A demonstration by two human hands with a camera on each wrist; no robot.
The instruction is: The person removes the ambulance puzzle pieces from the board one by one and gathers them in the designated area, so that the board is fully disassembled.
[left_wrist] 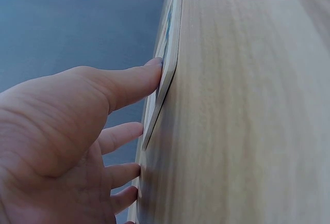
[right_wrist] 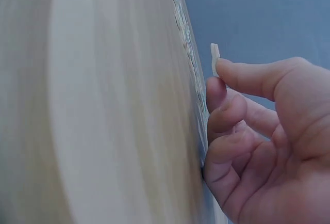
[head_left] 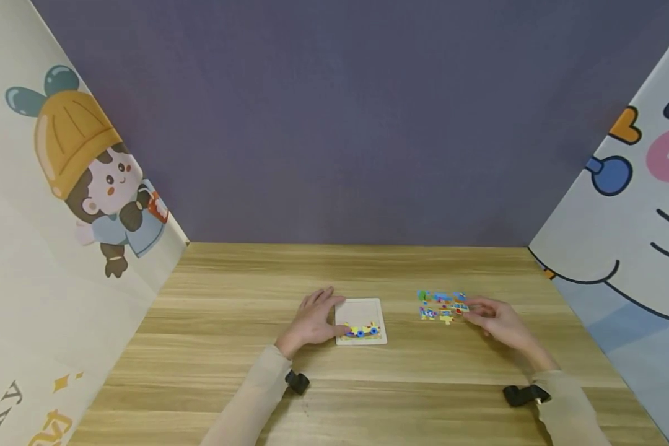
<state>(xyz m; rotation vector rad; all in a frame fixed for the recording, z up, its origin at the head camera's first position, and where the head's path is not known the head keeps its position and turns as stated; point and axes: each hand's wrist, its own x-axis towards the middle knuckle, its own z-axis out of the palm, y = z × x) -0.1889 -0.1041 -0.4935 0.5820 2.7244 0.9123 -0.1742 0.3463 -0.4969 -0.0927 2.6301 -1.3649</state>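
A square puzzle board [head_left: 362, 310] with a pale rim lies on the table, with colourful puzzle pieces [head_left: 361, 332] along its near side. My left hand [head_left: 314, 319] rests at the board's left edge, fingers spread; in the left wrist view its thumb [left_wrist: 136, 82] touches the board's top. Between thumb and forefinger my right hand [head_left: 502, 322] pinches a small puzzle piece [right_wrist: 215, 59], seen edge-on in the right wrist view and held above the table. Loose puzzle pieces [head_left: 425, 313] lie flat beside that hand, to the right of the board; my fingertips partly cover that group's right end.
The wooden table [head_left: 256, 272] meets a dark grey-blue wall [head_left: 334, 124] at its far edge. Cartoon-printed panels [head_left: 28, 217] flank it on both sides. A black wrist camera [head_left: 297, 382] sits on my left wrist, another [head_left: 524, 394] on my right.
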